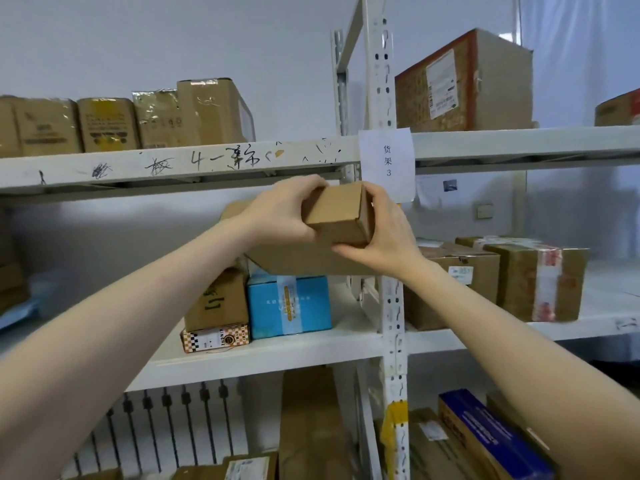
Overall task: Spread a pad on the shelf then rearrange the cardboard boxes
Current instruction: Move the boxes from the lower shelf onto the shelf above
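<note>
Left grip (pixel 280 213) and right grip (pixel 384 230) clasping small cardboard box (pixel 337 216) by opposite ends, just above flat cardboard box (pixel 298 263), blue box (pixel 289 306) beneath

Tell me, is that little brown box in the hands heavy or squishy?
Probably light: the left hand and right hand hold the small box with just fingers. Likely stiff, since its cardboard edges look straight. Flat sides mean it probably won't roll.

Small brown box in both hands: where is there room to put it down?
Bare white shelf lies right of the tape-wrapped cardboard box, plus a front strip before the light blue carton. Crowded there: a brown box beside it, a flat cardboard box on top.
</note>
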`<state>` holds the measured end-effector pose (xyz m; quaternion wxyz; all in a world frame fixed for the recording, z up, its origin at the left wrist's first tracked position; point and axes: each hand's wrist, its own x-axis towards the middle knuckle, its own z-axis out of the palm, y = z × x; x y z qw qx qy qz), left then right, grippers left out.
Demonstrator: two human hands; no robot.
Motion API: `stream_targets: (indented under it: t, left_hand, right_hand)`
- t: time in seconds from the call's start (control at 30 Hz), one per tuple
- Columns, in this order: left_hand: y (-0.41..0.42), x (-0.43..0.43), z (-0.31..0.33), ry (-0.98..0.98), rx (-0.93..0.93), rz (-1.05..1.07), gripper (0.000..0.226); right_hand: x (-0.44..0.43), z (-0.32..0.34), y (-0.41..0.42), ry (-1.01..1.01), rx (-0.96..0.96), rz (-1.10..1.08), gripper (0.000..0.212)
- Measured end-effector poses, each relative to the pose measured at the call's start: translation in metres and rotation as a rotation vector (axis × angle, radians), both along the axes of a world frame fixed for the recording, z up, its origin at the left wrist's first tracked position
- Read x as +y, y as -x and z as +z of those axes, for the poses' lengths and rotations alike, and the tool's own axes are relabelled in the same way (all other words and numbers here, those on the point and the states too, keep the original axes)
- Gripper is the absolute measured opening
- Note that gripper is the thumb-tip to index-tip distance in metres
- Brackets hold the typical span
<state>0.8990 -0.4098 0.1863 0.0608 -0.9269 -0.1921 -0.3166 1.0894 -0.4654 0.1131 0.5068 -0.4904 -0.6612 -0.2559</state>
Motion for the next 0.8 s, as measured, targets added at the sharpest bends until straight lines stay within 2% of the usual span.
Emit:
stream_targets:
  t: [0.13,0.27,0.4,0.5,0.57,0.67,0.8]
  left_hand:
    - [0.004,-0.032,0.031,0.168,-0.18,-0.031,0.072]
    - [0.005,-0.054,0.061,0.075,-0.2,-0.001,0.071]
    - [0.007,-0.079,0.097,-0.172,-0.213,0.011,0.078]
    - [0.005,-0.085,0.117,-0.391,-0.286,0.118,0.071]
    - [0.002,-0.079,0.122,-0.427,-0.373,0.162,0.072]
    - [-0.001,-0.058,0.121,-0.437,-0.482,0.171,0.088]
    - [-0.001,-0.022,0.125,-0.331,-0.539,0.211,0.089]
  right_hand:
    - [-0.016,0.008,-0.014,0.175,0.303,0.255,0.078]
    - [-0.028,0.029,-0.013,0.132,0.379,0.328,0.069]
    - [-0.03,0.06,-0.003,-0.018,0.407,0.3,0.067]
    - [-0.027,0.082,0.009,-0.09,0.475,0.308,0.068]
    - [-0.022,0.094,0.016,-0.146,0.511,0.288,0.066]
    - [-0.011,0.11,0.026,-0.211,0.526,0.221,0.065]
    - [0.007,0.14,0.028,-0.254,0.514,0.056,0.064]
